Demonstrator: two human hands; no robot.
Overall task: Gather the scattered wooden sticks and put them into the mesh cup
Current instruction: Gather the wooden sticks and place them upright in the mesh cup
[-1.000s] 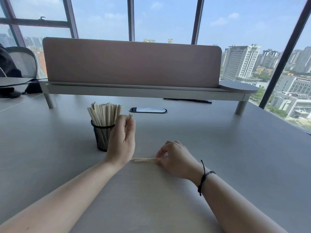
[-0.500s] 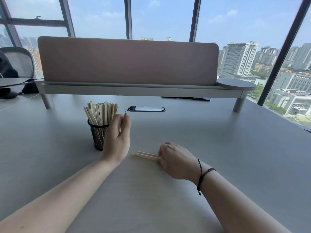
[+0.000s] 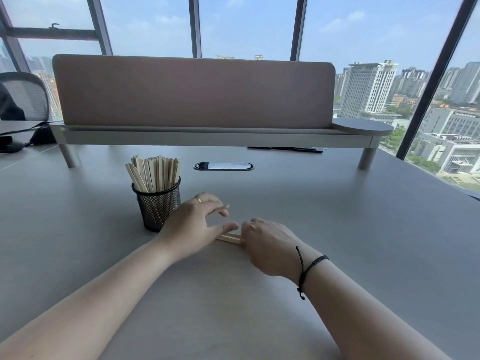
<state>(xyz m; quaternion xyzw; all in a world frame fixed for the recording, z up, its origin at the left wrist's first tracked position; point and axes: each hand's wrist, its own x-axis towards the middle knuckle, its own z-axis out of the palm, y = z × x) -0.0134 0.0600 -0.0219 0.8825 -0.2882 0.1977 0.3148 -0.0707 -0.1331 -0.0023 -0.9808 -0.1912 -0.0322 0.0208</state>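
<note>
A black mesh cup (image 3: 158, 207) stands on the grey table, packed with several upright wooden sticks (image 3: 154, 173). Just right of it my left hand (image 3: 195, 222) hovers low with fingers spread and holds nothing, its thumb reaching over a few loose wooden sticks (image 3: 229, 237) that lie flat on the table. My right hand (image 3: 267, 242), a black cord on its wrist, has its fingers curled on the right end of those loose sticks.
A pink desk divider (image 3: 192, 92) on a raised grey shelf (image 3: 215, 137) crosses the back of the table. An oval cable port (image 3: 223, 166) sits behind the hands. A black pen (image 3: 285, 149) lies under the shelf. A chair (image 3: 24, 96) stands far left.
My left hand has come down from beside the cup's rim, let go of its stick, and opened over the loose sticks. My right hand stayed on their end.
</note>
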